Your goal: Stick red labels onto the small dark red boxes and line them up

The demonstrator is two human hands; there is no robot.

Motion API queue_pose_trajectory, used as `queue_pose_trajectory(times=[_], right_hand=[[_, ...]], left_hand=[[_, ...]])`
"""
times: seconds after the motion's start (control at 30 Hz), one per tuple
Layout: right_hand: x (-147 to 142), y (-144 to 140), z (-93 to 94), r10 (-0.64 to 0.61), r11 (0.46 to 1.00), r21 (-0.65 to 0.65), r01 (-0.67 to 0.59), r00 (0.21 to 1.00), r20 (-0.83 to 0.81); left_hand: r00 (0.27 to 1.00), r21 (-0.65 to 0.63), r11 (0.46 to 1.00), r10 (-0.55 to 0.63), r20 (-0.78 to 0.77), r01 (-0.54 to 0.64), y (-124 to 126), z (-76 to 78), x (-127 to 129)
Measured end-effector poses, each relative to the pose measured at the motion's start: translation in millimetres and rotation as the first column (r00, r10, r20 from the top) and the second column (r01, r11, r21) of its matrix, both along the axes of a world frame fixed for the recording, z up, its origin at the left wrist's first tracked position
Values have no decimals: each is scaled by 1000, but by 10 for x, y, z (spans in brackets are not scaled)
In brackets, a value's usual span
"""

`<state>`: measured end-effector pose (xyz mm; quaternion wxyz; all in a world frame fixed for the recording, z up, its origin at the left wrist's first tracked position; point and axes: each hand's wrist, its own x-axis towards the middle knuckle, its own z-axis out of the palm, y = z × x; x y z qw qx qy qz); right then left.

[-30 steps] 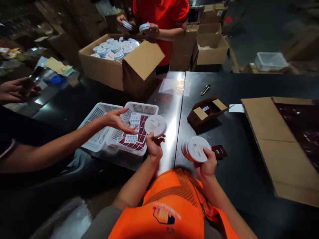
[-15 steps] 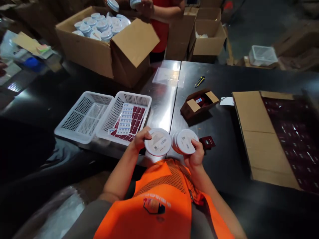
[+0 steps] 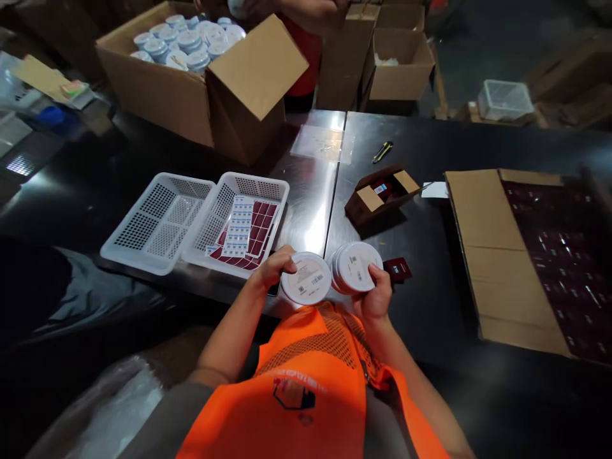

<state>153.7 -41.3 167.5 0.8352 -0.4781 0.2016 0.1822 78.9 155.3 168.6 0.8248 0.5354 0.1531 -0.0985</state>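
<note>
My left hand (image 3: pixel 272 268) grips one round white tin (image 3: pixel 306 278) by its left rim, label side up. My right hand (image 3: pixel 375 296) holds a stack of white tins (image 3: pixel 356 266) tilted on edge, right beside the single tin. A small dark red packet (image 3: pixel 396 268) lies on the black table just right of the stack. Both hands hover close to my orange vest, over the table's near edge.
Two white mesh baskets (image 3: pixel 157 220) sit to the left; the right one (image 3: pixel 280 191) holds dark red packets and label sheets. A big carton of white tins (image 3: pixel 157 95) stands behind, with a person in red beyond it. A small brown box (image 3: pixel 370 201), a yellow cutter (image 3: pixel 382 151) and a large flat carton (image 3: pixel 482 248) lie to the right.
The other person's arm that reached over the baskets has withdrawn. My left hand brought the single tin down and right, next to the stack. The camera tilted down.
</note>
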Motion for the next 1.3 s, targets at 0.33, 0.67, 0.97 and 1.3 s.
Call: queue_pose_trajectory(times=[0.33,0.67,0.97,1.3], right_hand=[[2,4,39,-27,1000,15,27,1000,-7],[-18,10,35,-24,1000,13,24,1000,5],[-42,-10,-4,19,1000,-17,-18,994,103],[-51,-13,30,23,1000,-16,-21,991,134]], left_hand=[[999,15,999,-32,-3,32,-21,42,17],[1000,58,998,-4,-27,5,11,-42,-17],[998,74,997,-20,-53,24,29,-79,-26],[998,83,996,-30,-50,34,43,-142,-54]])
